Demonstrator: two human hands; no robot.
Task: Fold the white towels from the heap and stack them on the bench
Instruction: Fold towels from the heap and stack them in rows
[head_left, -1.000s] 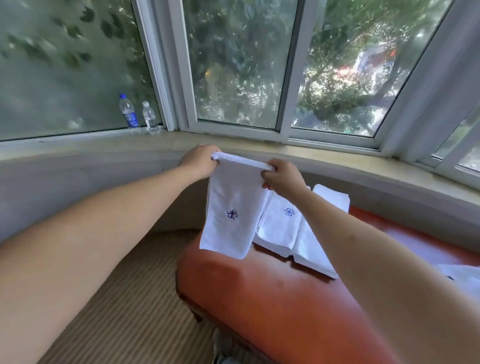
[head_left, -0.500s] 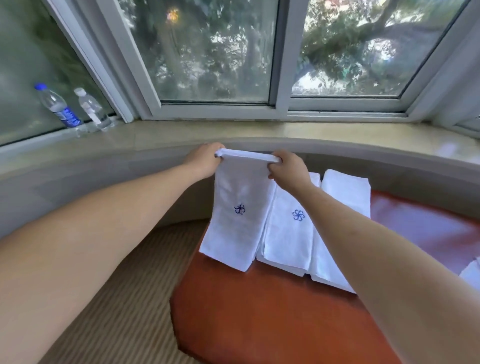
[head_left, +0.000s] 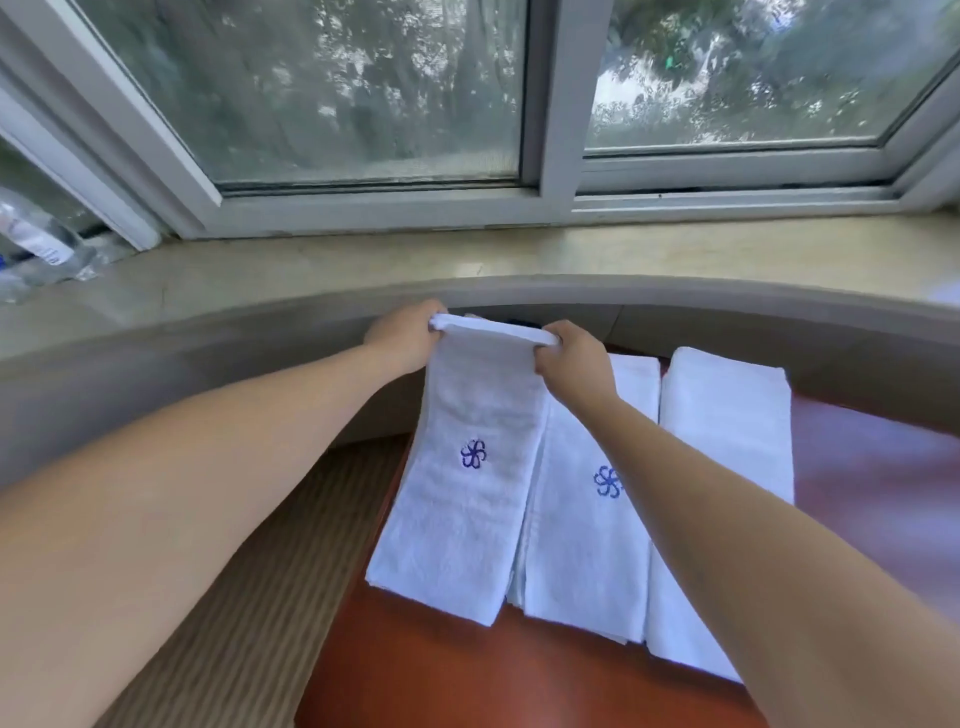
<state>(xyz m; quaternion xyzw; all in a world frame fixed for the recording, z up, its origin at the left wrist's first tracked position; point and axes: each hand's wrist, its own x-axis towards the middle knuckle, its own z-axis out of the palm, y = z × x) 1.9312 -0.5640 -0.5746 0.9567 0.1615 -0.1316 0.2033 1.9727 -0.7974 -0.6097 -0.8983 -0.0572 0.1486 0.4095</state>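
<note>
Now both hands hold 1 folded white towel (head_left: 467, 467) by its top fold: the left hand (head_left: 402, 335) has its fingers clenched round the left end, the right hand (head_left: 574, 358) grips the right end. This held towel, marked with a blue flower emblem (head_left: 473, 453), hangs down so its lower end lies at the left edge of the orange desk (head_left: 493, 675), overlapping a second folded towel (head_left: 587, 545). Just beside that, toward the right, lies a third folded towel (head_left: 727, 441), and plastic bottles (head_left: 36, 249) stand on the window sill (head_left: 363, 265) at far left.
</note>
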